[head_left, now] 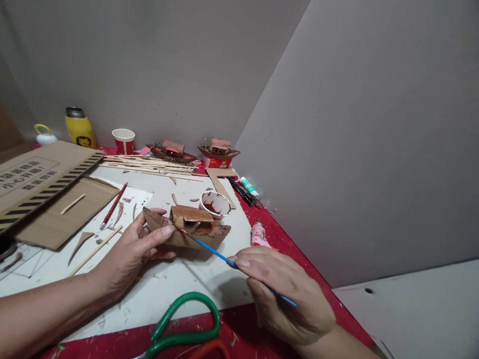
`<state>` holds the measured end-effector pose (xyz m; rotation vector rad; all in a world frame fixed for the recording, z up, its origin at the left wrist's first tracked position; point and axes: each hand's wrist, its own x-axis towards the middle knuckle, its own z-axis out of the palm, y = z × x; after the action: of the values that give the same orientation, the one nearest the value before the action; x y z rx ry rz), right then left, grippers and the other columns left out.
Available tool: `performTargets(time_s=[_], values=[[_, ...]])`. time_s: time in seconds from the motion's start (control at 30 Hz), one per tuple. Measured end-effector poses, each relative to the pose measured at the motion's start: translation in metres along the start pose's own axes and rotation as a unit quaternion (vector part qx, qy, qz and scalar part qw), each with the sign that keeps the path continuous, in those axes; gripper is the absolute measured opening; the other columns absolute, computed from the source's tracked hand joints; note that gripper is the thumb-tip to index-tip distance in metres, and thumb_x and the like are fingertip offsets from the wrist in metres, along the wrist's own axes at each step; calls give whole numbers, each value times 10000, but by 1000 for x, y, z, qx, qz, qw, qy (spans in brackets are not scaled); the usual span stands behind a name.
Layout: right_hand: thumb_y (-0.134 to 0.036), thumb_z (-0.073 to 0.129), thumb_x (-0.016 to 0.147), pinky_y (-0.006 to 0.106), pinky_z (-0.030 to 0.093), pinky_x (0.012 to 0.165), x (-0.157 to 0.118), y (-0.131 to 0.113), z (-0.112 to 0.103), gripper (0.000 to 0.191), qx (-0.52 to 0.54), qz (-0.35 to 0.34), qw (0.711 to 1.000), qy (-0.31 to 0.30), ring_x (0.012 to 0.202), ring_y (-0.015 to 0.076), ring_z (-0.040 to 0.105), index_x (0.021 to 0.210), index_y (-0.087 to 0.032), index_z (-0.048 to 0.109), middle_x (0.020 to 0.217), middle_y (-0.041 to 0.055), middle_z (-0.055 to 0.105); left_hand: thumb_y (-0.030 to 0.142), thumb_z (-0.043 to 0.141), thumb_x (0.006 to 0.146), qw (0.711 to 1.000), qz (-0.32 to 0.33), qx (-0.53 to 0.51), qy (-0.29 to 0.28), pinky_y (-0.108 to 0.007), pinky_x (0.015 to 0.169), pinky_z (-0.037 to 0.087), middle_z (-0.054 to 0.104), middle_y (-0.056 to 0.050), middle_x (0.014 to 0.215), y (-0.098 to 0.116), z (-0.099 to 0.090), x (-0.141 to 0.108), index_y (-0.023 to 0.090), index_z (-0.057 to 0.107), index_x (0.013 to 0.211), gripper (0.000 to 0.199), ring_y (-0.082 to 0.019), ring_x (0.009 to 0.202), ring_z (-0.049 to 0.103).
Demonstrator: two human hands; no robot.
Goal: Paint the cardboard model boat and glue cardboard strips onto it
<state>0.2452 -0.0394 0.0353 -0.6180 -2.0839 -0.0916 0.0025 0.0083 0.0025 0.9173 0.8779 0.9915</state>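
Observation:
My left hand [145,239] grips a cardboard model boat [202,240] by its left end, thumb on the near side. Brown paint covers the boat's cabin roof and inside, while the near outer side is mostly bare cardboard. Between the thumb and fingers of my right hand [284,289] is a thin blue paintbrush [215,252], its tip touching the boat near the cabin's left end. Just behind the boat stands a white paper cup [215,204] with brown paint inside.
Two painted model boats, one on the left [172,150] and one on a red box [220,148], stand by the wall. Thin wooden sticks [149,163] lie before them. Green-handled scissors [187,339] are at the front edge, a red pencil [114,205] and cardboard [48,184] at left.

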Motion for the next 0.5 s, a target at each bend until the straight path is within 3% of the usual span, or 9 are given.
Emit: performTargets(time_s=[0.5], values=[[10, 537, 859, 292, 632, 711, 1, -1, -4, 277, -43, -18, 999, 4, 783, 168, 749, 1067, -140, 643, 830, 93, 774, 396, 743, 837, 1000, 1, -3, 7, -328, 745, 617, 674, -84, 1206, -2, -1, 0, 249, 511, 1169, 430, -274, 1085, 672]])
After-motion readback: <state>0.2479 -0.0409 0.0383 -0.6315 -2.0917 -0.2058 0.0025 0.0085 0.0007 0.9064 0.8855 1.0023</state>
